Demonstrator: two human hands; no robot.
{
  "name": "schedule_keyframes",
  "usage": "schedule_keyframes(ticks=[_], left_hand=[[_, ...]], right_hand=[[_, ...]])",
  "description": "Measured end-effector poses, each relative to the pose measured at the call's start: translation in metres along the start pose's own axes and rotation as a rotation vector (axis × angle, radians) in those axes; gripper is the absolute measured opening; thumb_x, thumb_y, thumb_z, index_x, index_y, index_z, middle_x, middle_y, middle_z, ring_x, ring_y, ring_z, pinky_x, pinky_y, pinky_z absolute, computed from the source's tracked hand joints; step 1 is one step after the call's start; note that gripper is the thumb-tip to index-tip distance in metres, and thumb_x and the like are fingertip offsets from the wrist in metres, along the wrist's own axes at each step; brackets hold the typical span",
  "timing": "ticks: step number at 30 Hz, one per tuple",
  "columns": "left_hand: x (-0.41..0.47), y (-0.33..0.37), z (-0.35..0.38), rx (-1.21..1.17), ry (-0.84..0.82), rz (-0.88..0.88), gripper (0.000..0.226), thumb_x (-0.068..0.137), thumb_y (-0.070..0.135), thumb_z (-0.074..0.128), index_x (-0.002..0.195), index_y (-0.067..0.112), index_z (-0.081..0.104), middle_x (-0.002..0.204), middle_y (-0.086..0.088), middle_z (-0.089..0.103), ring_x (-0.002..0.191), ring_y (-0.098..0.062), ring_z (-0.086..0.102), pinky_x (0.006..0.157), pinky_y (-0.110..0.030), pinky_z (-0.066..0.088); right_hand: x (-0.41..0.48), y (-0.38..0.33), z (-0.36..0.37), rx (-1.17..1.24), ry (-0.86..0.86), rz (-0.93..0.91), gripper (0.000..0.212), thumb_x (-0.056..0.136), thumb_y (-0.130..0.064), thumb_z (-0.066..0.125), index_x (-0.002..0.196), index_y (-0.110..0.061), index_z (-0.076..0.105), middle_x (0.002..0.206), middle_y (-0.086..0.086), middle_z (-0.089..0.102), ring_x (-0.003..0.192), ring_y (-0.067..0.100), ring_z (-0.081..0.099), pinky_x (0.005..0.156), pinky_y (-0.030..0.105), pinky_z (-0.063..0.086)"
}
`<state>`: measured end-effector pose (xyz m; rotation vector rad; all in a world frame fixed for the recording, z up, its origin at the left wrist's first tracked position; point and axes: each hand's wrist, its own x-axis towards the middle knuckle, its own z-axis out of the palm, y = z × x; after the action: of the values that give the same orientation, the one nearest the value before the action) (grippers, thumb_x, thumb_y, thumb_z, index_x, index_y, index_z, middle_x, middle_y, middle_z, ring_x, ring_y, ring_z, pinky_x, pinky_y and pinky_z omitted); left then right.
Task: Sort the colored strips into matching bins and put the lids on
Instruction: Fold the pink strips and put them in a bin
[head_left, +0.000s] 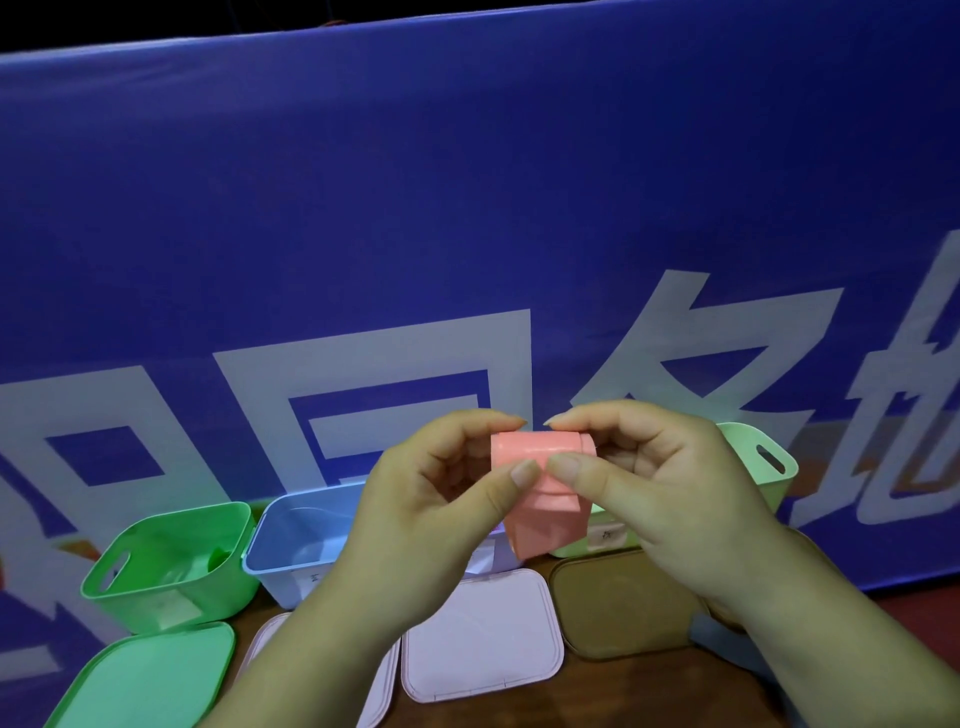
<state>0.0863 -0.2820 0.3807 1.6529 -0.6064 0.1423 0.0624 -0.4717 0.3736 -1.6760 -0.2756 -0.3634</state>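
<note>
Pink strip (545, 488), folded, pinched by our left hand (431, 499) and right hand (649, 493); we should hold folds tight; matching bin hidden behind hands.

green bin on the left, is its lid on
No, the green bin stands open; a green lid lies flat in front of it.

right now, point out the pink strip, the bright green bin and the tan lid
pink strip (550, 512): head view, on its hanging front face
bright green bin (136, 609): head view, on its front wall
tan lid (623, 608): head view, on its flat top
</note>
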Motion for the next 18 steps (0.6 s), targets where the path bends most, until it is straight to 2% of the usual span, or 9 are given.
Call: schedule_keyframes(ticks=[3, 6, 8, 13, 18], left_hand=[[-0.001, -0.004, -0.002, 0.118, -0.005, 0.075, 0.030, 0.079, 0.041, 0.072, 0.108, 0.034, 0.071, 0.107, 0.014, 0.071, 0.100, -0.012, 0.067, 0.079, -0.024, 0.058], [0.000, -0.007, -0.003, 0.184, 0.004, 0.185, 0.026, 0.081, 0.036, 0.069, 0.107, 0.034, 0.071, 0.110, 0.010, 0.070, 0.103, -0.019, 0.066, 0.083, -0.029, 0.057], [0.001, -0.009, -0.004, 0.183, 0.025, 0.206, 0.024, 0.080, 0.034, 0.072, 0.104, 0.033, 0.073, 0.107, 0.009, 0.072, 0.101, -0.021, 0.067, 0.083, -0.029, 0.057], [0.001, -0.007, 0.001, 0.045, 0.092, 0.060, 0.016, 0.075, 0.028, 0.081, 0.090, 0.033, 0.078, 0.091, 0.010, 0.076, 0.086, -0.014, 0.071, 0.071, -0.020, 0.057], [0.000, -0.005, 0.003, -0.045, 0.131, -0.025, 0.018, 0.071, 0.029, 0.070, 0.088, 0.027, 0.076, 0.085, 0.011, 0.076, 0.080, -0.006, 0.070, 0.061, -0.015, 0.054]], right_hand=[[0.001, 0.000, 0.000, 0.037, 0.005, 0.016, 0.030, 0.071, -0.036, 0.080, 0.097, -0.022, 0.075, 0.091, 0.002, 0.076, 0.086, 0.021, 0.073, 0.079, 0.042, 0.061], [0.001, -0.002, 0.000, 0.057, 0.004, 0.033, 0.031, 0.068, -0.036, 0.074, 0.094, -0.018, 0.076, 0.084, 0.000, 0.076, 0.081, 0.016, 0.073, 0.073, 0.030, 0.059], [0.000, -0.002, 0.000, 0.057, -0.002, 0.042, 0.030, 0.068, -0.035, 0.072, 0.094, -0.019, 0.076, 0.084, -0.001, 0.076, 0.080, 0.015, 0.073, 0.072, 0.028, 0.060], [0.000, 0.004, 0.002, -0.013, 0.047, 0.013, 0.026, 0.072, -0.039, 0.075, 0.097, -0.029, 0.076, 0.091, 0.000, 0.075, 0.080, 0.021, 0.073, 0.080, 0.043, 0.060], [-0.005, 0.007, 0.003, -0.094, 0.045, -0.082, 0.016, 0.081, -0.036, 0.076, 0.097, -0.036, 0.076, 0.094, -0.012, 0.075, 0.092, 0.013, 0.071, 0.072, 0.025, 0.058]])
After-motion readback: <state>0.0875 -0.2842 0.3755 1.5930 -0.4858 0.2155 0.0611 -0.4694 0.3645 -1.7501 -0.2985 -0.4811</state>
